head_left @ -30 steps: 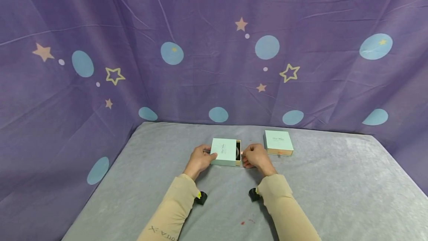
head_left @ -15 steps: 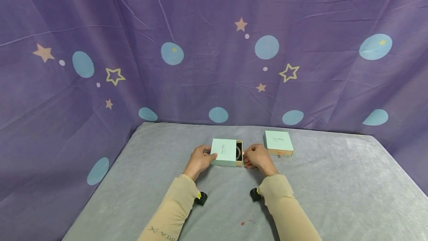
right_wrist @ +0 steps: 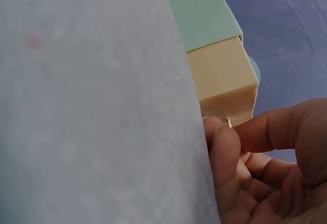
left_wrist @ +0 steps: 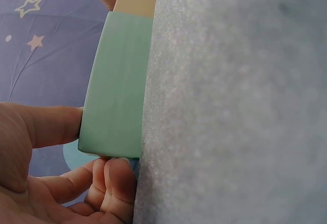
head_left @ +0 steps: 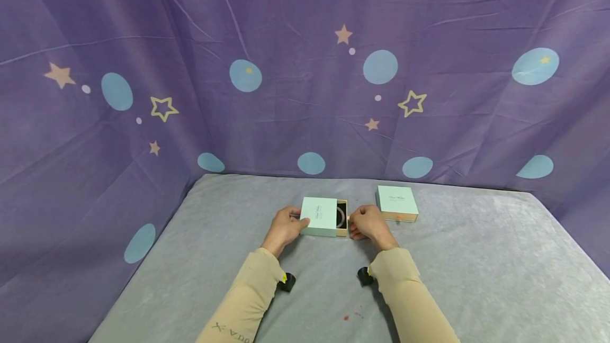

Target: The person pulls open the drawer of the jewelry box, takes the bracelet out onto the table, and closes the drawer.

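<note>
Left hand (head_left: 284, 227) gripped the left end of the green box (head_left: 318, 217), which lay flat on the grey cloth (head_left: 190, 279). Right hand (head_left: 369, 223) pinched a small tab (right_wrist: 228, 122) at the front of the drawer (right_wrist: 225, 68), fingers narrow. Drawer stood partly out of the box's right side; a pale ring (head_left: 342, 217) lay inside, partly covered. A second box (head_left: 397, 201), closed, sat near, behind the right hand.

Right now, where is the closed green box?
In the head view, the closed green box sits right of centre on the grey cloth, just beyond the right hand and to the right of the partly open box.
</note>
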Demonstrator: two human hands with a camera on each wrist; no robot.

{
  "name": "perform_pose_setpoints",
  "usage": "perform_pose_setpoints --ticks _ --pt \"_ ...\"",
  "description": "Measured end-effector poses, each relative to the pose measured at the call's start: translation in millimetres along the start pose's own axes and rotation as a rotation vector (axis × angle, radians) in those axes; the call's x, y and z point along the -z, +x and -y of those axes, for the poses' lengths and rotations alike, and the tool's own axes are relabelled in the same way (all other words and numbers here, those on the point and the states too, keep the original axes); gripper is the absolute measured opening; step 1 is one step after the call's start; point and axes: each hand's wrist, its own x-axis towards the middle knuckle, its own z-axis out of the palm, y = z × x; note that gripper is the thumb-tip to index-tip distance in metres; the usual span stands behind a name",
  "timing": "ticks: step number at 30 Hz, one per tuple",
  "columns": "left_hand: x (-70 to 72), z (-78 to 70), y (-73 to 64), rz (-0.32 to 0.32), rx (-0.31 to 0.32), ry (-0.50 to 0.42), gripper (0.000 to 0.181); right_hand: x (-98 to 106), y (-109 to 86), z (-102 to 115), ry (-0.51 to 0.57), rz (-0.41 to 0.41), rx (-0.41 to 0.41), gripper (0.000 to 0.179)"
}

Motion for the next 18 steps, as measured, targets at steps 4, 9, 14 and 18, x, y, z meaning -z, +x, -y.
perform_pose_setpoints --ticks 4,9,14,18 --pt "0.6 -0.2 0.2 0.003 0.000 -0.001 0.041 0.7 -0.5 0.9 0.000 0.001 -0.004 0.012" --pt "1.5 0.1 0.0 0.010 0.004 -0.007 0.041 0.8 -0.4 1.6 0.011 0.002 -0.017 0.012" --pt "1.9 -0.4 -0.1 0.017 0.008 -0.016 0.040 1.7 -0.1 1.8 0.009 -0.005 -0.020 0.012" --pt "1.9 -1.1 -0.3 0.014 0.004 -0.017 0.040 2.2 0.7 0.9 0.011 -0.003 -0.021 0.014"
